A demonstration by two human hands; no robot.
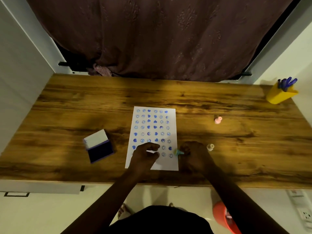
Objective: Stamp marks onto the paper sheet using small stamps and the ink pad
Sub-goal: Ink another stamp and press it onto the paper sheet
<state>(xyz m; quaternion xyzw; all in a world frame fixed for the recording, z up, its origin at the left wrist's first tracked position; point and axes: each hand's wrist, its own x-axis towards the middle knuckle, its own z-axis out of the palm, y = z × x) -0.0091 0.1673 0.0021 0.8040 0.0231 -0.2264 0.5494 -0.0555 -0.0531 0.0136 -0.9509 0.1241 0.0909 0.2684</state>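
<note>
A white paper sheet (pixel 170 162) lies in the middle of the wooden table (pixel 67 102), covered in rows of blue smiley and heart marks. My left hand (pixel 145 154) rests on the sheet's lower part, fingers curled, holding nothing. My right hand (pixel 192 151) sits just right of the sheet and grips a small teal stamp (pixel 179 152) lying sideways at the paper's right edge. An open ink pad (pixel 100 150) with a dark blue pad and raised white lid sits left of the sheet. A pink stamp (pixel 218 120) and a pale yellow stamp (pixel 210 147) stand on the right.
A yellow pen holder (pixel 279 96) with several blue pens stands at the table's far right corner. A dark maroon curtain (pixel 160 39) hangs behind the table. White walls flank both sides. An orange bucket (pixel 221 217) sits on the floor at the lower right.
</note>
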